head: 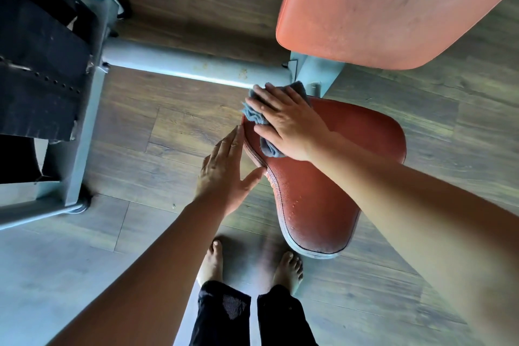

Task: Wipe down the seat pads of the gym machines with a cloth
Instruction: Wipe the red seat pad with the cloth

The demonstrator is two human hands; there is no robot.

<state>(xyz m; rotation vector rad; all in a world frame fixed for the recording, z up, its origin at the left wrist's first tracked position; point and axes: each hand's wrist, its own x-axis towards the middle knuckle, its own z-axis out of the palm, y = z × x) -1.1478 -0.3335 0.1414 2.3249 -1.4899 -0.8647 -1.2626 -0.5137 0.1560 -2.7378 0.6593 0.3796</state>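
A red-brown seat pad [323, 199] of a gym machine lies below me, its surface beaded with small drops. My right hand [289, 123] lies flat with spread fingers on a crumpled grey-blue cloth [254, 114], pressing it onto the pad's far left corner. The cloth sticks out past the fingers at the top and left, and below the palm. Straight-fingered, my left hand [227, 168] touches the pad's left edge from the side.
An orange-red back pad [379, 8] rises at the upper right. A light grey steel frame tube [179, 67] runs across behind the seat to a black weight stack [36, 64] at the left. My bare feet [252, 264] stand on wood-look flooring just in front of the seat.
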